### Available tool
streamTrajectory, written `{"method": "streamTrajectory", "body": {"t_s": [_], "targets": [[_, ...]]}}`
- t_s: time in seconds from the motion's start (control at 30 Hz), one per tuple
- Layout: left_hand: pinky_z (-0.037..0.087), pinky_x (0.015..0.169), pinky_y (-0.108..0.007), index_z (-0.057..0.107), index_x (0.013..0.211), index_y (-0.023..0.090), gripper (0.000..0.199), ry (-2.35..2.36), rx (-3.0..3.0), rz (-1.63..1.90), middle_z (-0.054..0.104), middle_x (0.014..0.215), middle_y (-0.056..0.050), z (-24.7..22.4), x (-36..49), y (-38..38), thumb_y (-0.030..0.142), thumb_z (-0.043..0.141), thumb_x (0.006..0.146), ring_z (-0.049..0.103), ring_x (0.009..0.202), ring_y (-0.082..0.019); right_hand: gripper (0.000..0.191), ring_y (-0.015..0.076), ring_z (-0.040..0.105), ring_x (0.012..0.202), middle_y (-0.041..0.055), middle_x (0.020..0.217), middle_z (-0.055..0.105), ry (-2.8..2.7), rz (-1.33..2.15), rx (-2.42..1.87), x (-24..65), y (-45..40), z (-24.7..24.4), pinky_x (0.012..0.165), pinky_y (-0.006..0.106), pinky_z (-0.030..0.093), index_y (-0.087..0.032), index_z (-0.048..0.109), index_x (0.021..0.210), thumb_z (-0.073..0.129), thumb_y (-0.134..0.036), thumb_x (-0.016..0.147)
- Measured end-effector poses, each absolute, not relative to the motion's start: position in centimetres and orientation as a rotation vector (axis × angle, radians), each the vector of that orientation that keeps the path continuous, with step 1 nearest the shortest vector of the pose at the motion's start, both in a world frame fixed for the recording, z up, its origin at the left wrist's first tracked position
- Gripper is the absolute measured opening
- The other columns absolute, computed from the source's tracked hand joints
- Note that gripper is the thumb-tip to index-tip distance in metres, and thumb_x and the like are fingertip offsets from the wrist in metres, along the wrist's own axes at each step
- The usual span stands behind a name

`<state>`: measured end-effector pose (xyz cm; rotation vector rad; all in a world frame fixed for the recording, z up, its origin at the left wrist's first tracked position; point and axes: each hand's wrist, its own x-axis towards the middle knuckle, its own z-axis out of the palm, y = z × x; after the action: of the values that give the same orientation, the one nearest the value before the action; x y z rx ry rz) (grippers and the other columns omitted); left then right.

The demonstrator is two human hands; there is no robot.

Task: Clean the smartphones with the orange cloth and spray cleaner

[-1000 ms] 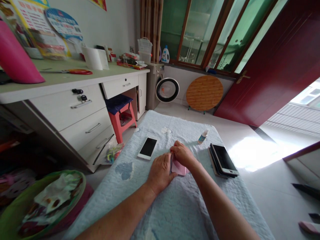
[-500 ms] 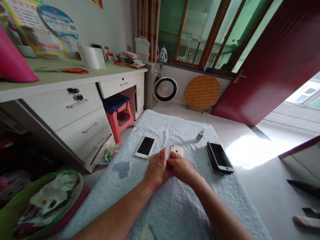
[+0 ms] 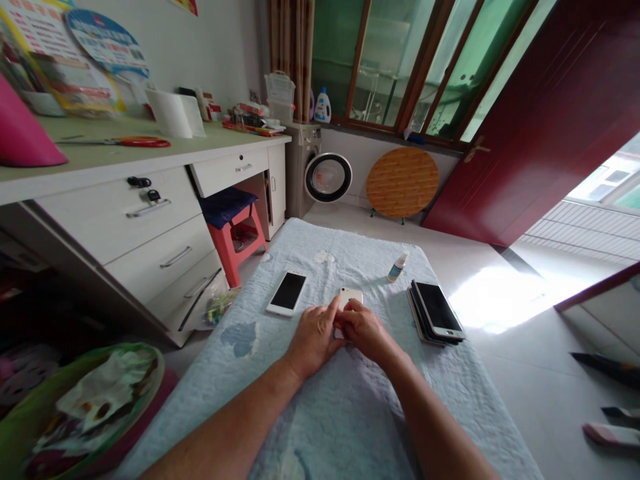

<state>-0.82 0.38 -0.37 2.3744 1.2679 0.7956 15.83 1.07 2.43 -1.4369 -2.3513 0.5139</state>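
Observation:
A pale smartphone (image 3: 352, 293) lies back up on the cloth-covered table, with its lower part hidden by my hands. My left hand (image 3: 314, 335) grips it along its left side, index finger reaching up the edge and thumb by the lower end. Over the phone's back my right hand (image 3: 369, 335) is closed, its fingertips bent down and pinched together; whatever they hold is hidden. To the left rests a white smartphone (image 3: 287, 293) with its dark screen up. A small spray bottle (image 3: 397, 268) stands beyond my right hand, near a stack of phones (image 3: 437, 310).
A light blue quilted cloth (image 3: 340, 413) covers the table. At left are a desk with drawers (image 3: 115, 213), a red stool (image 3: 240, 243) and a bin (image 3: 155, 393) of waste. Behind stand a washing machine (image 3: 297, 163) with its door ajar and a round wooden tabletop (image 3: 403, 182).
My right hand's fingers have shifted a little upward over the phone's back, covering the logo that showed before. The whole view has drifted slightly; the other phones and bottle stay put.

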Motion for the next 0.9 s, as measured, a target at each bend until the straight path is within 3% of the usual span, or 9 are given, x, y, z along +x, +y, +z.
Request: {"method": "streamTrajectory", "body": {"t_s": [0.53,0.73,0.9], "targets": [[0.041,0.097,-0.047,0.021,0.145,0.024,0.082,1.264,2.385,0.821,0.060,0.120,-0.011,-1.6,-0.9,0.7,0.035,0.068,0.079,0.056,0.111,-0.028,0.025,0.0155,0.050,0.083,0.0045,0.089,0.058,-1.943,0.113,-1.847,16.6,3.7,0.5,0.072,0.023,0.036,-0.021,0.067,0.083,0.044,-0.021,0.092],[0.040,0.098,-0.047,0.024,0.144,0.024,0.079,1.252,2.338,0.813,0.059,0.122,-0.010,-1.0,-0.8,0.6,0.033,0.067,0.079,0.055,0.112,-0.028,0.024,0.0164,0.049,0.088,0.0055,0.094,0.060,-2.145,0.143,-1.693,15.7,3.6,1.0,0.079,0.024,0.035,-0.021,0.069,0.090,0.045,-0.018,0.092],[0.037,0.103,-0.048,0.024,0.144,0.021,0.077,1.200,2.325,0.845,0.048,0.138,-0.013,-0.8,-1.0,0.5,0.027,0.062,0.077,0.047,0.125,-0.029,0.024,0.0153,0.051,0.083,0.0050,0.086,0.059,-2.262,0.307,-1.529,15.8,2.8,2.2,0.078,0.025,0.038,-0.018,0.070,0.080,0.048,-0.015,0.088]]}}
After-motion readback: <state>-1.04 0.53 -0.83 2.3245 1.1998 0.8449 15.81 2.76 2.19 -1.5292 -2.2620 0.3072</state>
